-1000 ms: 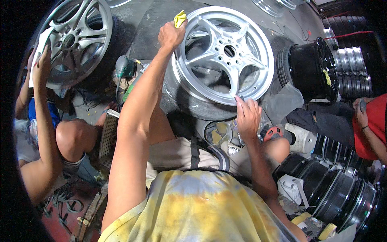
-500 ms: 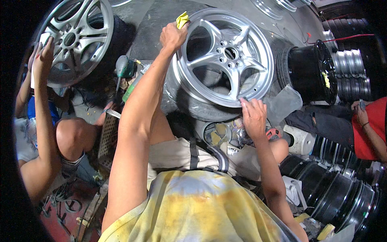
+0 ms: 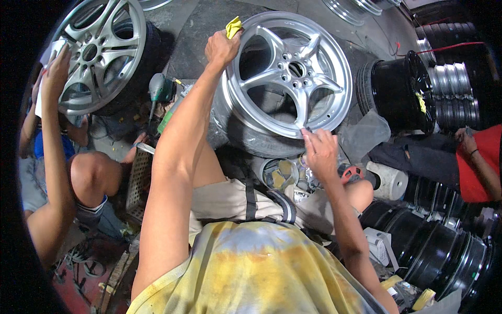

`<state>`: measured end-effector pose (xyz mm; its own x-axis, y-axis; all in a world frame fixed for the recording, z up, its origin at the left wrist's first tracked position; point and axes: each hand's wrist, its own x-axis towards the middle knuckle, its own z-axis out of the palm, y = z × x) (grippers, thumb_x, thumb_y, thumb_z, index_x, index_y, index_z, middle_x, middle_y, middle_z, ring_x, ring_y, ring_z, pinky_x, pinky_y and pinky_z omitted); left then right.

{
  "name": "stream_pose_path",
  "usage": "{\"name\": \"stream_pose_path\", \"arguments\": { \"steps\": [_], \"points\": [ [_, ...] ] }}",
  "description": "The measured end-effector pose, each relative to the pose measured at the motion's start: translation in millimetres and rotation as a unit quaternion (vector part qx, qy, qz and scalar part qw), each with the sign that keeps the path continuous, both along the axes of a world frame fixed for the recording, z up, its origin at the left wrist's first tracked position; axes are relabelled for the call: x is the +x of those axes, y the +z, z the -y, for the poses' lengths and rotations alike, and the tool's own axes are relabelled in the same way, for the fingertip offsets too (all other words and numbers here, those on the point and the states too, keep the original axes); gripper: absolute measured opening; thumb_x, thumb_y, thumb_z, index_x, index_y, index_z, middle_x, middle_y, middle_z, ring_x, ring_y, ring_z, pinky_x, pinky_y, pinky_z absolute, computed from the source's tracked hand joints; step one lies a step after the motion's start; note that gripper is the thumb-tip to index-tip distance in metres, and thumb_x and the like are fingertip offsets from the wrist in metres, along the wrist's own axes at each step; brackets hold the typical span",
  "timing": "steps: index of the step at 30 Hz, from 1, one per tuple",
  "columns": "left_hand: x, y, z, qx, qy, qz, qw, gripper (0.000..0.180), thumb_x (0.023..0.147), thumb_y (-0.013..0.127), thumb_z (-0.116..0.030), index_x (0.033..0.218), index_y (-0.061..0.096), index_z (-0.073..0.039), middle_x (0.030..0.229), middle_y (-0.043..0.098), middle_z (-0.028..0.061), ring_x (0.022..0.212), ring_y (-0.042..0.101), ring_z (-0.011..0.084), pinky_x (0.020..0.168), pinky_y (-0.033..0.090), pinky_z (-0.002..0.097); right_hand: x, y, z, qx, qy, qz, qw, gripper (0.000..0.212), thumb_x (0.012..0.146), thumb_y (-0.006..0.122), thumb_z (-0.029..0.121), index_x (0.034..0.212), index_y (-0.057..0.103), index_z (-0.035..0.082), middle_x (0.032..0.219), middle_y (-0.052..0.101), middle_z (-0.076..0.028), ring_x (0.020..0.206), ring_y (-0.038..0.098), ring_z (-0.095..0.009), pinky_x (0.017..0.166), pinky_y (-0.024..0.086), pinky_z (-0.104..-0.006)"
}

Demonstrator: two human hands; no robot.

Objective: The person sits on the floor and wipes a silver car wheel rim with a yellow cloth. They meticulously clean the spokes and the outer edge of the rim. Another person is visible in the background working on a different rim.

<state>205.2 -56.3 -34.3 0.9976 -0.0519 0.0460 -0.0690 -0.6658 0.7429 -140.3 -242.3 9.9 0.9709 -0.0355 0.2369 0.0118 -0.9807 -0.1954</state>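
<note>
A silver wheel rim (image 3: 300, 99) with several spokes leans tilted in front of me, propped on a tyre (image 3: 266, 144). At its upper left edge my left hand (image 3: 221, 48) is closed, with a folded yellow sheet (image 3: 234, 27) sticking up out of the fingers; whether it is cloth or sandpaper I cannot tell. My right hand (image 3: 321, 150) is at the rim's near edge, below the lowest spoke. Its fingers are drawn together at the metal, and a small dark bit shows at their tips, too small to name.
Left, another person's hand (image 3: 55, 73) presses a white sheet to a second silver rim (image 3: 137, 44). A green power tool (image 3: 161, 86) lies between us. Near my knees is a round tub (image 3: 278, 174) of yellowish pieces. Black rims (image 3: 434, 251) and a person in red (image 3: 483, 162) are at right.
My right hand has slid a little left along the rim's near edge. The left hand stays at the upper left edge with the yellow sheet. The whole view has shifted slightly.
</note>
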Motion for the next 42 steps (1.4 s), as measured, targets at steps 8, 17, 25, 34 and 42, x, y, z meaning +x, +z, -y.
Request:
{"name": "stream_pose_path", "arguments": {
  "steps": [8,17,25,34,42],
  "points": [
    [-2,2,2,0.000,0.002,-0.011,1.000,0.054,0.089,0.064,-0.055,0.108,0.074,-0.006,0.103,0.072,0.0247,0.102,0.067,0.0445,0.088,0.052,0.0509,2,0,-3,0.021,0.012,0.012,1.000,0.020,0.093,0.063,0.016,0.107,0.072,0.005,0.086,0.057,-0.008,0.085,0.055,-0.026,0.074,0.039,-0.0407],
    [-2,1,4,0.000,0.002,-0.014,1.000,0.055,0.088,0.065,-0.055,0.106,0.073,-0.003,0.104,0.072,0.0248,0.104,0.067,0.0430,0.090,0.052,0.0498,2,-2,0,0.036,0.017,0.011,0.999,0.021,0.093,0.063,0.018,0.107,0.072,0.005,0.087,0.057,-0.009,0.086,0.055,-0.027,0.074,0.039,-0.0411],
    [-3,-2,3,0.015,0.003,-0.007,1.000,0.054,0.089,0.065,-0.054,0.106,0.073,-0.004,0.103,0.072,0.0248,0.102,0.068,0.0433,0.088,0.052,0.0504,-1,-4,-1,0.042,0.025,0.001,0.999,0.022,0.092,0.064,0.016,0.110,0.073,0.007,0.089,0.058,-0.008,0.085,0.055,-0.026,0.073,0.039,-0.0410],
    [8,-4,5,0.032,-0.019,-0.008,0.999,0.059,0.090,0.061,-0.057,0.113,0.072,-0.004,0.109,0.070,0.0262,0.107,0.066,0.0450,0.093,0.051,0.0511,-2,-4,1,0.032,0.009,0.025,0.999,0.022,0.095,0.062,0.020,0.109,0.074,0.009,0.089,0.058,-0.008,0.085,0.054,-0.026,0.074,0.039,-0.0420],
    [17,33,-35,0.069,-0.002,0.057,0.996,0.078,0.089,0.054,-0.069,0.121,0.065,0.001,0.110,0.070,0.0287,0.110,0.066,0.0433,0.094,0.051,0.0501,-15,24,-15,0.161,-0.004,-0.042,0.986,0.018,0.093,0.063,0.016,0.104,0.074,0.007,0.085,0.055,-0.008,0.085,0.054,-0.026,0.074,0.040,-0.0389]
  ]
}}
